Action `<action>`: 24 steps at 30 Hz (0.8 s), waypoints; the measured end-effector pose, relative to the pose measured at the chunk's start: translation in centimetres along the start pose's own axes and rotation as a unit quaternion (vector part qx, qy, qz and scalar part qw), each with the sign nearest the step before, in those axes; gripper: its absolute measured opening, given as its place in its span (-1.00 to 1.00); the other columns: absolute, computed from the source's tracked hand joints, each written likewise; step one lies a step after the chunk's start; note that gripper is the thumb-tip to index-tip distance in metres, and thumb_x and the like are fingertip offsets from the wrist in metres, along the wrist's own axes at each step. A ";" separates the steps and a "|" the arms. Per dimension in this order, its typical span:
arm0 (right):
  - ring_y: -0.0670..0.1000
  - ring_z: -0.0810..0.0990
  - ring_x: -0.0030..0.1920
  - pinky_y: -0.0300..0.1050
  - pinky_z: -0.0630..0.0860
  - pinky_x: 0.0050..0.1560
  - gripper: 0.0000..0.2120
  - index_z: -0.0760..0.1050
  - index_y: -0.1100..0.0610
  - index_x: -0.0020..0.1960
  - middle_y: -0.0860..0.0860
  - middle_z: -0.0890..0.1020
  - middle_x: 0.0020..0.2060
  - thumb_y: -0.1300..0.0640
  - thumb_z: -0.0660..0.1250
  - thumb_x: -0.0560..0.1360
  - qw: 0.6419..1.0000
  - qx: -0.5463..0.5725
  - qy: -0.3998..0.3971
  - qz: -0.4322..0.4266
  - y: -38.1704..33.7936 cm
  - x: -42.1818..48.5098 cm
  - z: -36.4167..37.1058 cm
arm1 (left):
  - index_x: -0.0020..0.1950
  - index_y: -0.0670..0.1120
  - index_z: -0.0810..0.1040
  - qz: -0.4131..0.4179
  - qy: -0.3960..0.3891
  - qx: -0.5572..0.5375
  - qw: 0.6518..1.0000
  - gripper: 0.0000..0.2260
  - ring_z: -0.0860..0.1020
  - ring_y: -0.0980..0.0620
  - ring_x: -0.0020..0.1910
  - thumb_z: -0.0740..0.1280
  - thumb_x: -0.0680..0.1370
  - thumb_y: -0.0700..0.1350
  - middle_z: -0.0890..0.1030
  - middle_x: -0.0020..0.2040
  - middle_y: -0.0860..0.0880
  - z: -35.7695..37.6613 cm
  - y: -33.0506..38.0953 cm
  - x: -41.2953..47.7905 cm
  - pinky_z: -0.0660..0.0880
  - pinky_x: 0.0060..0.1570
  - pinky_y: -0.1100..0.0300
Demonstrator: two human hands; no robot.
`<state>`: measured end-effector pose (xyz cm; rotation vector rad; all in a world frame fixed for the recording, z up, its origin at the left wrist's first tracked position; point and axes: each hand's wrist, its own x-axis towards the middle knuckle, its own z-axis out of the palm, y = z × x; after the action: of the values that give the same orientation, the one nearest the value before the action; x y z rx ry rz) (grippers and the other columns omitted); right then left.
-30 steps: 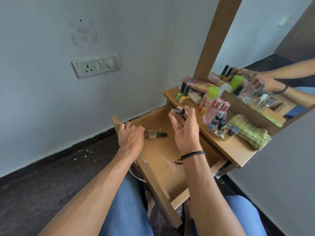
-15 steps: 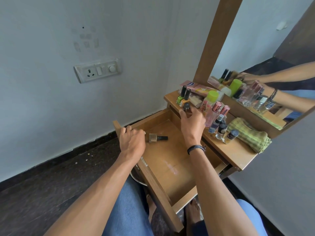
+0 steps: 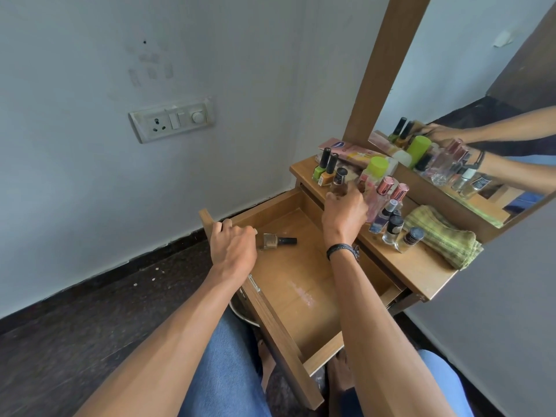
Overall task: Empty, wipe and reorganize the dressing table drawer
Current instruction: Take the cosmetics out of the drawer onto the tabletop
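A white switch plate (image 3: 171, 119) sits on the pale wall (image 3: 90, 164) above the dark floor (image 3: 75, 320).

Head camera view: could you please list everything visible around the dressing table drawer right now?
drawer: one, wooden, pulled open
gold polish bottle: one, gold with black cap, lying in drawer
dark-capped bottle: one, black cap, held at tabletop edge
upright polish bottles: two, green and orange, tabletop's left end
pink-capped bottles: two, pink, mid tabletop
folded cloth: one, green, tabletop's right end
mirror: one, wood-framed, behind tabletop
switch plate: one, white, wall
left hand: grips drawer front
right hand: holds dark-capped bottle
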<state>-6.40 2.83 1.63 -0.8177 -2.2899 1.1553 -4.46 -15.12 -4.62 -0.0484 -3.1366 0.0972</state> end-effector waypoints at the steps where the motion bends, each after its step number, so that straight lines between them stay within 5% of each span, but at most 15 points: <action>1: 0.18 0.52 0.37 0.01 0.41 0.37 -0.62 0.51 0.17 0.40 0.12 0.62 0.26 0.27 0.35 0.59 1.000 0.012 0.005 0.007 0.0 -0.6 -0.2 | 0.14 -0.02 0.66 -0.001 -0.002 0.001 1.000 -0.83 0.50 -0.06 0.18 0.32 0.60 -0.14 0.71 -0.03 -0.05 0.0 0.1 0.0 0.30 0.20 0.03; 3: 0.12 0.63 0.19 -0.04 0.48 0.24 -0.72 0.57 0.15 0.28 0.06 0.67 0.09 0.28 0.34 0.58 0.999 0.042 0.019 -0.001 0.7 -2.1 -0.2 | 0.14 -0.02 0.66 -0.002 -0.006 0.002 1.000 -0.84 0.49 -0.06 0.19 0.32 0.62 -0.14 0.70 -0.02 -0.05 -0.1 0.1 0.0 0.28 0.21 0.03; 6: -0.03 0.66 0.08 -0.12 0.57 0.17 -0.76 0.62 0.12 0.23 0.00 0.69 0.12 0.26 0.35 0.58 0.992 0.065 0.014 -0.112 3.1 -5.3 1.2 | 0.13 -0.01 0.65 0.000 0.002 -0.010 1.000 -0.84 0.50 -0.06 0.18 0.32 0.61 -0.14 0.70 -0.03 -0.05 -0.1 0.1 -0.2 0.28 0.21 0.03; 9: 0.06 0.59 0.21 -0.03 0.53 0.25 -0.70 0.61 0.11 0.28 0.04 0.63 0.22 0.26 0.36 0.56 0.970 -0.051 -0.123 -0.201 5.7 -6.8 3.7 | 0.09 0.00 0.66 0.004 0.019 -0.029 0.999 -0.86 0.52 -0.06 0.14 0.35 0.59 -0.14 0.70 -0.07 -0.04 -0.2 -0.1 -0.4 0.28 0.17 0.04; 13: 0.18 0.29 0.47 0.15 0.31 0.41 -0.47 0.43 0.02 0.47 0.02 0.44 0.44 0.07 0.42 0.53 0.911 -0.193 -0.316 -0.180 7.0 -6.3 6.0 | 0.11 0.04 0.66 0.004 0.027 -0.045 0.999 -0.83 0.53 -0.01 0.08 0.38 0.55 -0.13 0.70 -0.13 0.00 -0.2 -0.1 -0.6 0.26 0.09 0.07; 19: 0.12 0.43 0.27 0.09 0.31 0.25 -0.72 0.54 0.01 0.18 0.00 0.61 0.16 0.06 0.45 0.49 0.914 -0.178 -0.298 -0.209 7.1 -6.4 6.4 | 0.13 0.05 0.66 0.009 0.037 -0.068 0.997 -0.82 0.54 0.01 0.09 0.39 0.55 -0.10 0.71 -0.11 0.02 -0.1 -0.3 -0.4 0.27 0.12 0.08; 24: 0.08 0.58 0.05 0.00 0.56 0.04 -0.73 0.57 0.04 0.11 -0.02 0.59 0.08 0.16 0.51 0.43 0.935 -0.117 -0.289 -0.168 6.9 -6.6 5.2 | 0.14 0.06 0.66 0.010 0.036 -0.066 0.997 -0.82 0.55 0.02 0.05 0.37 0.57 -0.09 0.70 -0.14 0.03 0.1 -0.4 -0.4 0.25 0.08 0.09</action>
<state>-2.70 -1.29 -7.70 -0.1340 -2.9404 1.0729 -4.10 -15.56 -4.68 -0.0803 -3.0654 -0.1086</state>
